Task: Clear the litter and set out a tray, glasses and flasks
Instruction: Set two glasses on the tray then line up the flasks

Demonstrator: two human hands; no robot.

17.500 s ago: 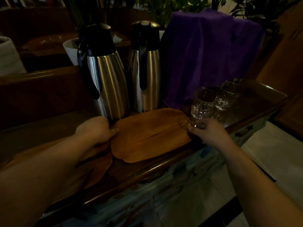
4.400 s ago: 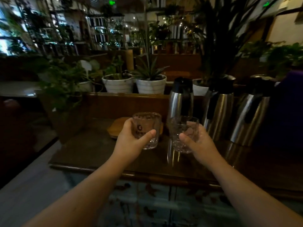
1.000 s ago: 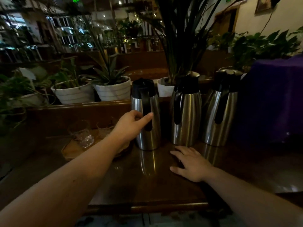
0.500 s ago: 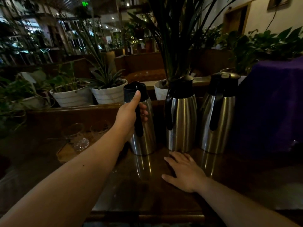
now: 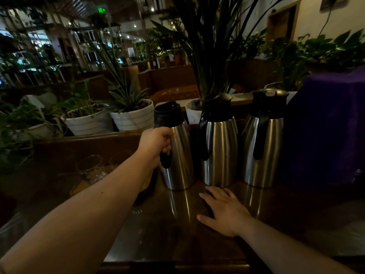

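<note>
Three steel flasks with black lids stand in a row on the dark wooden counter (image 5: 158, 234). My left hand (image 5: 156, 143) is closed around the black handle of the left flask (image 5: 179, 155), which leans slightly. The middle flask (image 5: 219, 147) and the right flask (image 5: 262, 143) stand upright beside it. My right hand (image 5: 223, 210) lies flat on the counter in front of the middle flask, fingers spread, holding nothing. To the left a wooden tray (image 5: 79, 188) carries two clear glasses (image 5: 90, 167), partly hidden by my left forearm.
A purple cloth (image 5: 327, 125) covers something tall at the right end of the counter. Behind the counter runs a wooden ledge with white plant pots (image 5: 134, 117) and leafy plants. The room is dim.
My left hand has gone from reaching for the left flask to closing around its handle, and the flask now leans a little. My right hand has stayed flat on the counter.
</note>
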